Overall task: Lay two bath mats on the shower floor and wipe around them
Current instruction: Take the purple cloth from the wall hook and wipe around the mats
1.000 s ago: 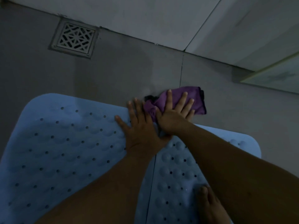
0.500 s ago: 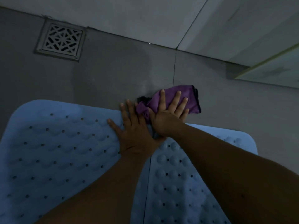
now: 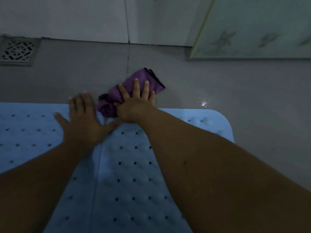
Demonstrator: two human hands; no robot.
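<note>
Two light blue bath mats with rows of small holes lie side by side on the grey shower floor: the left mat (image 3: 30, 130) and the right mat (image 3: 134, 174), meeting at a seam under my arms. My left hand (image 3: 84, 120) rests flat, fingers spread, on the far edge of the left mat. My right hand (image 3: 136, 101) presses flat on a bunched purple cloth (image 3: 144, 78) with a dark hem. The cloth lies on the floor tile just beyond the mats' far edge.
A square metal drain grate (image 3: 16, 51) sits in the floor at the far left by the pale wall (image 3: 75, 17). A frosted patterned panel (image 3: 252, 27) stands at the far right. A wet glint (image 3: 203, 103) shows on the floor (image 3: 235, 84) to the right of the cloth.
The view has swung so the mats' far edge now runs level across the frame. The cloth's free end points further from the mats, with my right hand still on it. My left hand stays on the mat.
</note>
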